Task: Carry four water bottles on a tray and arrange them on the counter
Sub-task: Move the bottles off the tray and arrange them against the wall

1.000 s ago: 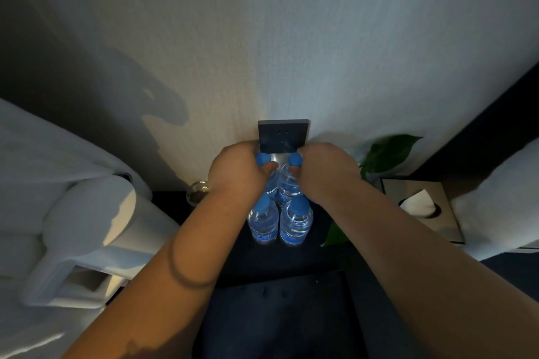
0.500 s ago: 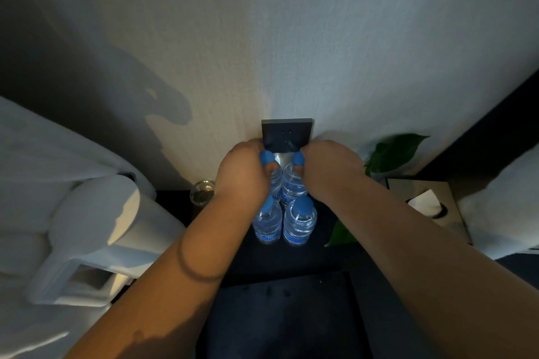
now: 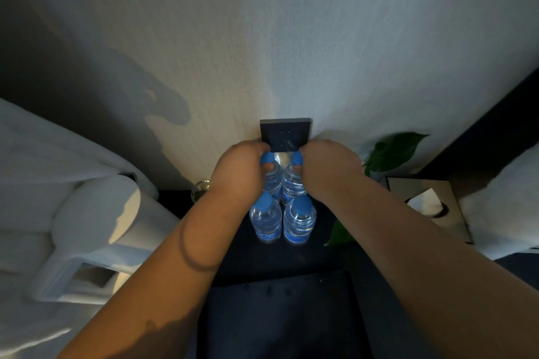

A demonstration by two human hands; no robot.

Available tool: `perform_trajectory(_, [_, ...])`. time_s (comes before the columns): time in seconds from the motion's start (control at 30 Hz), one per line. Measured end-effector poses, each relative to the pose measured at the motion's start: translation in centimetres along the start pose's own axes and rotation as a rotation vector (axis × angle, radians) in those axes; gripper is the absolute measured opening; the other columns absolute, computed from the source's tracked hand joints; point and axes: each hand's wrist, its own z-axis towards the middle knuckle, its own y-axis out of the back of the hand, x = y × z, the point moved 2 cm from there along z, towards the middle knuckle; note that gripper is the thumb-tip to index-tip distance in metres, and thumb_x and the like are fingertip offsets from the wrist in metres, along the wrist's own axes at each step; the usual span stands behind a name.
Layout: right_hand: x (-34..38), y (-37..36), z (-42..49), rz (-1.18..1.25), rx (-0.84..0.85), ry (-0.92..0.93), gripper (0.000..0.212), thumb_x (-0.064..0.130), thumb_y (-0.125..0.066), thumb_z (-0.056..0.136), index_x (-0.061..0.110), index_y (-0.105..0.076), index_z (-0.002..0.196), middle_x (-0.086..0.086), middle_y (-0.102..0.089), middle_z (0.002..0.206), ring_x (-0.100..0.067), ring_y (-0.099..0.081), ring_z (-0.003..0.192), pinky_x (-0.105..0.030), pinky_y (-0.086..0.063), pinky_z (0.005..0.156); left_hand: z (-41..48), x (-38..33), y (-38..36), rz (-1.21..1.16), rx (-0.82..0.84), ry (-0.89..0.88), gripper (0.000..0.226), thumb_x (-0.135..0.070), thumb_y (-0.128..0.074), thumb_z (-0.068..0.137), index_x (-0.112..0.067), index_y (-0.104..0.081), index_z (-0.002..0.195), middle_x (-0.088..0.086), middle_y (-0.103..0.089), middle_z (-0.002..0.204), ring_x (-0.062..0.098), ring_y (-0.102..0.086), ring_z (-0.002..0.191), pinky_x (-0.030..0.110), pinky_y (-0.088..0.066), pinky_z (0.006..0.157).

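Several clear water bottles with blue caps stand upright in a tight square on the dark counter [image 3: 320,259], close to the wall. My left hand [image 3: 237,170] grips the neck of the rear left bottle [image 3: 271,181]. My right hand [image 3: 328,167] grips the neck of the rear right bottle [image 3: 291,183]. The front left bottle [image 3: 266,220] and front right bottle [image 3: 299,220] stand free, touching each other. A dark tray [image 3: 280,315] lies on the counter's near part, below the bottles.
A black socket plate [image 3: 284,132] is on the wall right behind the bottles. A white kettle [image 3: 96,230] stands at the left, with a glass [image 3: 201,188] behind it. Green plant leaves [image 3: 390,151] and a tissue box [image 3: 428,204] are at the right.
Both hands stay on the two rear bottles' necks; the bottles and hands have shifted slightly toward the wall, and the view has tilted a little.
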Motion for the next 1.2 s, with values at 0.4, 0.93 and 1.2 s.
perform_trajectory(0.4, [0.1, 0.0, 0.0, 0.011, -0.003, -0.002, 0.021, 0.026, -0.068, 0.097, 0.02, -0.069, 0.117, -0.001, -0.066, 0.106, -0.02, -0.065, 0.098, -0.03, -0.044, 0.072, -0.3, -0.6, -0.3, -0.005, -0.068, 0.127, 0.027, -0.024, -0.072, 0.091, -0.015, -0.07, 0.116, 0.008, -0.073, 0.1, 0.025, -0.065, 0.087, 0.031, -0.051, 0.074])
perform_trajectory(0.93, [0.6, -0.4, -0.2, 0.062, -0.117, 0.018, 0.024, 0.044, -0.063, 0.098, 0.024, -0.051, 0.092, 0.0, -0.057, 0.087, -0.019, -0.053, 0.078, -0.032, -0.042, 0.067, -0.5, -0.5, -0.4, 0.006, -0.093, 0.092, 0.03, -0.025, -0.073, 0.091, -0.011, -0.069, 0.118, 0.011, -0.072, 0.102, 0.027, -0.065, 0.09, 0.029, -0.045, 0.074])
perform_trajectory(1.2, [-0.1, -1.1, 0.3, 0.078, -0.173, -0.021, 0.042, 0.06, -0.06, 0.094, 0.021, -0.049, 0.084, 0.002, -0.051, 0.079, -0.02, -0.056, 0.076, -0.031, -0.041, 0.064, -0.6, -0.4, -0.6, -0.006, -0.115, 0.079, 0.022, -0.023, -0.072, 0.09, -0.009, -0.07, 0.107, 0.011, -0.071, 0.099, 0.027, -0.065, 0.086, 0.036, -0.054, 0.074])
